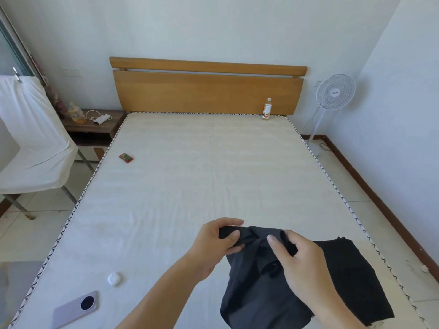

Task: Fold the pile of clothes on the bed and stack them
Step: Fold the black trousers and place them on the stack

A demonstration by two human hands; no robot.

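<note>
Dark grey, limp cloth garment (259,276) hung over the white mattress bed (190,186) as your left hand (215,241) and right hand (299,260) pinched its top edge, unfolded, with no stack visible, so folding looked barely begun.

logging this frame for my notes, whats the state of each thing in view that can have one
left hand: grips the dark garment's top edge
right hand: fingers curled round the same edge
dark garment: held up, unfolded, lower part on the mattress
black cloth: lying flat
bottle: upright, capped
phone: camera side up
earbud case: closed
fan: upright, running or not unclear
</note>
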